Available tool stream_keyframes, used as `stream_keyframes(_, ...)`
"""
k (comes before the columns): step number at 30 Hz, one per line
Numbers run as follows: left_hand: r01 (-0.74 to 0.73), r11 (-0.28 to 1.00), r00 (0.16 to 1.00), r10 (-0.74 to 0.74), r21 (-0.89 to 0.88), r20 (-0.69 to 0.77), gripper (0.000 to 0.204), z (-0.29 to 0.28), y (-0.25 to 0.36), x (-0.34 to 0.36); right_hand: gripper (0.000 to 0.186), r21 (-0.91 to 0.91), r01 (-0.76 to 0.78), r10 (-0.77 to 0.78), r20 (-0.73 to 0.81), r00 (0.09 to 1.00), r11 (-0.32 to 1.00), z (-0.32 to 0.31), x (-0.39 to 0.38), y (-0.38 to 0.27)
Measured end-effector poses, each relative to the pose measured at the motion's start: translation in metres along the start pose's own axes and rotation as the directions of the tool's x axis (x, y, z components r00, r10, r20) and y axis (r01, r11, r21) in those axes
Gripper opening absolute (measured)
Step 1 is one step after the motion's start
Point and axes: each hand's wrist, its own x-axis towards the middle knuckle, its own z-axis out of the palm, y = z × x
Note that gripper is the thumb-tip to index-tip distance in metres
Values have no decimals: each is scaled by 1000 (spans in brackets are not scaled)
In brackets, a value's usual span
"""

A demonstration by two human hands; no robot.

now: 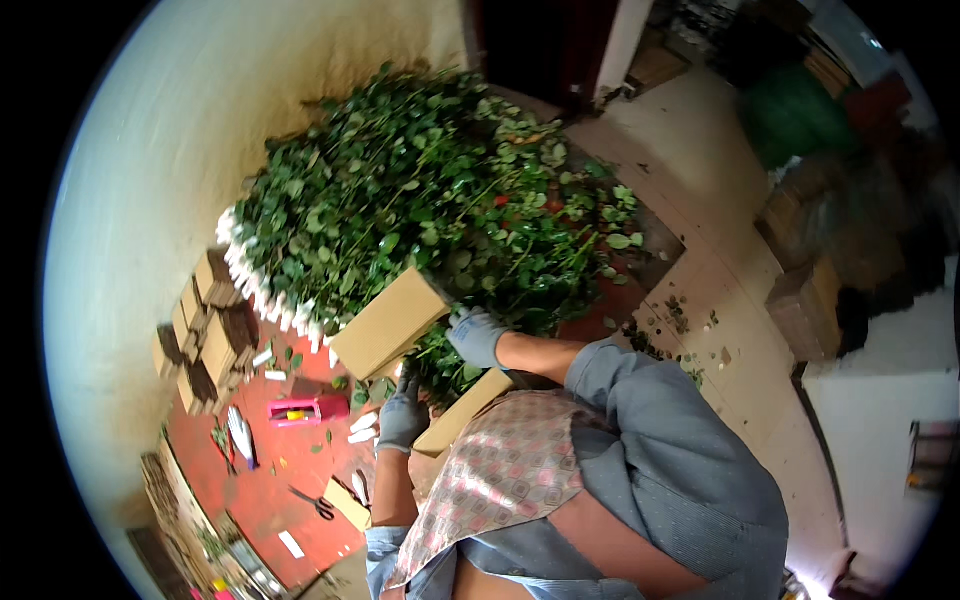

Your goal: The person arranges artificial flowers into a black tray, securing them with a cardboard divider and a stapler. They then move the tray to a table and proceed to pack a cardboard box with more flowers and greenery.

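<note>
A tan folded cardboard piece is held up, tilted, over the front of a heap of leafy green stems. My right hand, in a grey glove, is closed on its right end, with the fingertips partly hidden. Below its lower edge is my gloved left hand, fingers pointing up and closed at that edge; what lies behind them is hidden. A second strip of tan cardboard rests against my patterned apron, beside the left hand. White-wrapped flower heads line the heap's left side.
Stacked cardboard pieces stand by the wall. On the red table are a pink tape dispenser, black scissors, red-handled cutters and a white bottle-shaped thing. Cardboard boxes stand at the right; fallen leaves litter the floor.
</note>
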Motion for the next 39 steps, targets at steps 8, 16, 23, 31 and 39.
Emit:
stream_keyframes(8,-250,966,965,243,-62,-100,60,-19,-19,5,20,494,-221,500,-552,667,841,-90,-103,63)
stream_keyframes(16,-251,871,949,137,-423,-283,31,-64,82,-17,29,788,-335,856,476,-202,-517,136,-318,150)
stream_keyframes(23,-298,897,947,232,-328,-224,21,-40,180,-82,31,280,-915,684,729,5,-292,214,-384,86)
stream_keyframes(31,66,903,995,-30,-424,91,26,77,225,-97,58,689,-576,819,571,58,-440,289,-253,182)
stream_keyframes(39,240,857,952,-118,-456,281,24,176,240,-71,54,603,-347,683,707,-184,-718,366,-200,283)
